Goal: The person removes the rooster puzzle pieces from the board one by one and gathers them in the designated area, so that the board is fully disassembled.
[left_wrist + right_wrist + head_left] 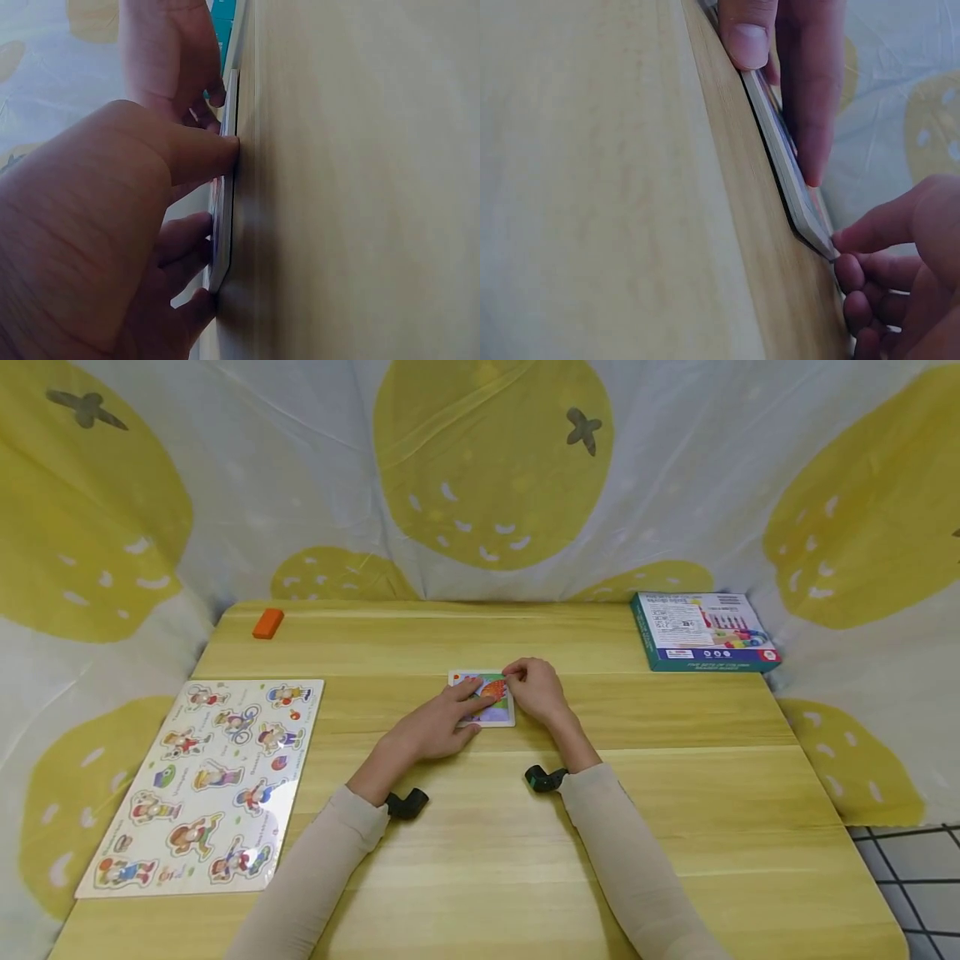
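Note:
A small square picture board [504, 717] with a white border and a bright printed scene lies flat on the table, its thick pale edge visible in both wrist views. My left hand [438, 722] rests across its left part with fingers spread over the picture, hiding some of it. In the right wrist view the left thumb [748, 46] presses against the near edge. At the board's far right corner, my right hand [536, 693] pinches with thumb and forefinger; its other fingers [856, 304] are curled below.
A large white peg puzzle [251, 710] with cartoon figures lies on the left of the wooden table [465, 877]. An orange block [267, 623] sits at the back left. A boxed toy set [675, 631] lies at the back right, close to the patterned curtain [315, 460].

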{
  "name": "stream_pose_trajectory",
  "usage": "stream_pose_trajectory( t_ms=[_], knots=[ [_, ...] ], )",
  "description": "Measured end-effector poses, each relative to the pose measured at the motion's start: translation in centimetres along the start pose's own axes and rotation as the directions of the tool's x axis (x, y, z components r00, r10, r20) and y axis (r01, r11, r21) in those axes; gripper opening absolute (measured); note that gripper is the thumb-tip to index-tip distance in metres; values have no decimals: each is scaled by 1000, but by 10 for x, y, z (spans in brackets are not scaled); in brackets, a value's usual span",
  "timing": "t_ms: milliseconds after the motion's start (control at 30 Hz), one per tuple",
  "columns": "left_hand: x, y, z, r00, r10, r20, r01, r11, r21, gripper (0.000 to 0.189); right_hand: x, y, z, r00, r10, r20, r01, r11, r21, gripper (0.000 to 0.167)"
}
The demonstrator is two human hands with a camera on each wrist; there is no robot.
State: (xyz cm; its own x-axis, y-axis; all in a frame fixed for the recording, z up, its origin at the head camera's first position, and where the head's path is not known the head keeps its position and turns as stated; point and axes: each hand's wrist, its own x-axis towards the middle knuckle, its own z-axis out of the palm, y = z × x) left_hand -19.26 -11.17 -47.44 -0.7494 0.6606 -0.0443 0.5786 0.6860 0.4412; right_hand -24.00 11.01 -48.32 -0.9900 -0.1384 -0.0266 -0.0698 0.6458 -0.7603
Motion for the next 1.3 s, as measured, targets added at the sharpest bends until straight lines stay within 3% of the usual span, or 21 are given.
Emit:
stream_pose_trajectory(
  t_ms=[367, 633, 833, 1300],
  knots=[
    [-1, 2, -2, 1000, -1, 11, 0, 1000, 15, 54, -1, -4, -2, 999, 42, 21, -44, 994, 99, 20],
    [-1, 5, -1, 1000, -3, 12, 2, 997, 78, 53, -2, -2, -3, 1000, 0, 14, -2, 985, 170, 17],
    [-3, 7, 0, 1000, -9, 4, 8, 990, 139, 53, -2, 2, -3, 999, -31, 26, 26, 983, 183, 20],
    [-3, 7, 3, 1000, 16, -18, -14, 991, 135, 51, -5, 3, -4, 1000, -30, -5, 30, 979, 202, 21]
  ],
)
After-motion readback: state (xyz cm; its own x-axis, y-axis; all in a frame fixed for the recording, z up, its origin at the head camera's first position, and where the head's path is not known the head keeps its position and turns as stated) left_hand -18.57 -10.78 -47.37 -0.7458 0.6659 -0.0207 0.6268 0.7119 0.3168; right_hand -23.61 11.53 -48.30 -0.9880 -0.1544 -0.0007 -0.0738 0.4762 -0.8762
